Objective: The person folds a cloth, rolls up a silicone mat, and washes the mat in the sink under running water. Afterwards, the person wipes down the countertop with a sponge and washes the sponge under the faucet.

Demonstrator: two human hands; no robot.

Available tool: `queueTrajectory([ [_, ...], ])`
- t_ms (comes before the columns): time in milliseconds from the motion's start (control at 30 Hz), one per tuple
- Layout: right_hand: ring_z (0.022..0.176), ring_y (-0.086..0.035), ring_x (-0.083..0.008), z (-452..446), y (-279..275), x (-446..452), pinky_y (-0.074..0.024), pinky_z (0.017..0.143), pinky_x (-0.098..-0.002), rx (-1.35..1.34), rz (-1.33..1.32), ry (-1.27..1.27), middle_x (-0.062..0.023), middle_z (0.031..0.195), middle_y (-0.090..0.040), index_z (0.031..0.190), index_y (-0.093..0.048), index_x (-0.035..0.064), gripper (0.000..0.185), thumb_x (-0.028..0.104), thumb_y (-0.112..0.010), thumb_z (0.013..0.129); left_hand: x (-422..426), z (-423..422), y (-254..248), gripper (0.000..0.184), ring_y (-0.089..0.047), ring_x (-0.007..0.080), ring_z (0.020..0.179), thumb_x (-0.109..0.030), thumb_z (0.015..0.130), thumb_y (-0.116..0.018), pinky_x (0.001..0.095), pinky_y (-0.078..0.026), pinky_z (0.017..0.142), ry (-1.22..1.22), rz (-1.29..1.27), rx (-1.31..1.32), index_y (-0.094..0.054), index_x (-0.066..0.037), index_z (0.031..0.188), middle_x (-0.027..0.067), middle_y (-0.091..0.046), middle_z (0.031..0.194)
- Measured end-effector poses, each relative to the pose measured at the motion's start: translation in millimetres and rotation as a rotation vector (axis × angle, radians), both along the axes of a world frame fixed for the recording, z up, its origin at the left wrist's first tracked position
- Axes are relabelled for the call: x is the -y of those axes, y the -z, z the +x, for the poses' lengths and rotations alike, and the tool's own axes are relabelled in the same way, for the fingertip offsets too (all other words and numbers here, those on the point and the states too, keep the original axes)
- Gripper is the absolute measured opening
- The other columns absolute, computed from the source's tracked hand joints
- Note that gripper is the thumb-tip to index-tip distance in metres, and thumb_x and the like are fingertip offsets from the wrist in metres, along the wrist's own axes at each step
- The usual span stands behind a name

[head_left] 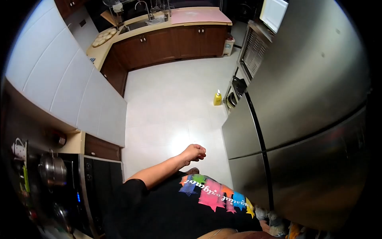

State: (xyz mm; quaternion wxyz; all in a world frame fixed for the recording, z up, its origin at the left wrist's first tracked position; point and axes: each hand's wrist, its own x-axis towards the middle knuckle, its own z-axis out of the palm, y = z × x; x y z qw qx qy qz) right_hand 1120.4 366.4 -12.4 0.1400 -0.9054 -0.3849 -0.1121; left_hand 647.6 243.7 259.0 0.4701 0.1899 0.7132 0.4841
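My left hand [193,153] is held out in front of my body above the floor, its fingers loosely curled in. Nothing shows inside it. At the lower right, beside my black T-shirt [159,211] with its colourful print, a small bit of skin shows that appears to be my right hand [264,226]. Its fingers are hidden. It is near some blurred grey and orange items [276,224] at the foot of the view, too unclear to name.
A steel fridge [302,99] fills the right side. A yellow pump bottle [217,98] stands on the floor by a shelf rack. Along the back run a sink [135,26], a pink board [201,15] and a tray of round dough pieces [104,38]. A steel pot [53,169] sits left.
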Motion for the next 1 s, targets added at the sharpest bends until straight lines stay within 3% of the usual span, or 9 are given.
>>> queueTrajectory([
  [233, 0.082, -0.058, -0.0309, -137, 171, -96, -0.0473, 0.070, -0.0426, -0.430, -0.629, -1.075, -0.0177, 0.095, -0.060, 0.096, -0.058, 0.0032, 0.024, 0.025, -0.055, 0.085, -24, -9, 16, 0.025, -0.063, 0.0132, 0.079, -0.025, 0.086, -0.063, 0.0266, -0.050, 0.069, -0.004, 0.142, 0.009, -0.060, -0.008, 0.104, 0.0057, -0.066, 0.092],
  [467, 0.071, -0.059, -0.0276, -287, 273, -155, -0.0486, 0.065, -0.0406, -0.685, -0.776, -1.564, -0.0160, 0.084, -0.062, 0.083, -0.063, 0.0038, 0.019, 0.020, -0.054, 0.084, -7, -67, 28, 0.026, -0.063, 0.0155, 0.080, -0.018, 0.085, -0.061, 0.0265, -0.051, 0.069, -0.164, 0.308, -0.084, -0.058, -0.004, 0.107, 0.0092, -0.066, 0.092],
  [600, 0.065, -0.060, -0.0257, -398, 239, -220, -0.0493, 0.061, -0.0394, -0.894, -0.358, -1.569, -0.0150, 0.078, -0.064, 0.076, -0.066, 0.0042, 0.020, 0.018, -0.053, 0.084, 56, -89, 60, 0.024, -0.063, 0.0162, 0.074, -0.019, 0.083, -0.064, 0.0266, -0.051, 0.062, -0.431, 0.414, -0.137, -0.059, -0.005, 0.102, 0.0092, -0.065, 0.088],
  [633, 0.060, -0.060, -0.0255, -437, 190, -253, -0.0497, 0.058, -0.0393, -1.032, -0.245, -1.477, -0.0141, 0.074, -0.063, 0.077, -0.066, 0.0048, 0.022, 0.021, -0.052, 0.084, 64, -130, 34, 0.026, -0.063, 0.0176, 0.074, -0.020, 0.083, -0.065, 0.0271, -0.051, 0.062, -0.472, 0.464, -0.100, -0.058, -0.004, 0.102, 0.0101, -0.065, 0.088],
  [667, 0.059, -0.059, -0.0215, -434, 86, -225, -0.0490, 0.055, -0.0354, -1.021, -0.144, -1.434, -0.0123, 0.071, -0.061, 0.084, -0.064, 0.0027, 0.018, 0.017, -0.053, 0.085, 80, -144, 38, 0.025, -0.063, 0.0191, 0.074, -0.019, 0.083, -0.064, 0.0289, -0.052, 0.063, -0.517, 0.496, -0.103, -0.058, -0.004, 0.102, 0.0106, -0.065, 0.089],
  [733, 0.061, -0.059, -0.0190, -482, 104, -262, -0.0482, 0.055, -0.0320, -1.181, 0.079, -1.422, -0.0096, 0.072, -0.060, 0.092, -0.062, 0.0014, 0.016, 0.014, -0.054, 0.085, 105, -162, 66, 0.022, -0.063, 0.0209, 0.075, -0.016, 0.085, -0.059, 0.0322, -0.052, 0.064, -0.598, 0.537, -0.118, -0.057, -0.005, 0.104, 0.0107, -0.064, 0.090],
  [833, 0.067, -0.063, -0.0240, -455, 74, -216, -0.0498, 0.064, -0.0361, -1.518, 0.106, -1.371, -0.0142, 0.077, -0.064, 0.092, -0.063, 0.0002, 0.022, 0.018, -0.057, 0.081, 147, -166, 136, 0.023, -0.062, 0.0210, 0.077, -0.019, 0.085, -0.058, 0.0332, -0.052, 0.067, -0.595, 0.532, -0.116, -0.057, -0.005, 0.104, 0.0096, -0.064, 0.090],
  [867, 0.067, -0.063, -0.0229, -466, -36, -254, -0.0499, 0.064, -0.0358, -1.437, 0.058, -1.430, -0.0132, 0.078, -0.065, 0.092, -0.064, 0.0005, 0.022, 0.018, -0.058, 0.081, 117, -189, 60, 0.024, -0.062, 0.0208, 0.078, -0.020, 0.085, -0.057, 0.0341, -0.051, 0.068, -0.643, 0.528, 0.000, -0.057, -0.006, 0.105, 0.0089, -0.064, 0.091],
  [1000, 0.067, -0.063, -0.0266, -441, -11, -227, -0.0493, 0.063, -0.0382, -1.338, 0.195, -1.431, -0.0150, 0.079, -0.065, 0.094, -0.063, 0.0010, 0.023, 0.018, -0.057, 0.081, 111, -215, 51, 0.026, -0.062, 0.0202, 0.079, -0.023, 0.086, -0.056, 0.0364, -0.051, 0.071, -0.505, 0.492, 0.063, -0.056, -0.007, 0.106, 0.0070, -0.064, 0.091],
])
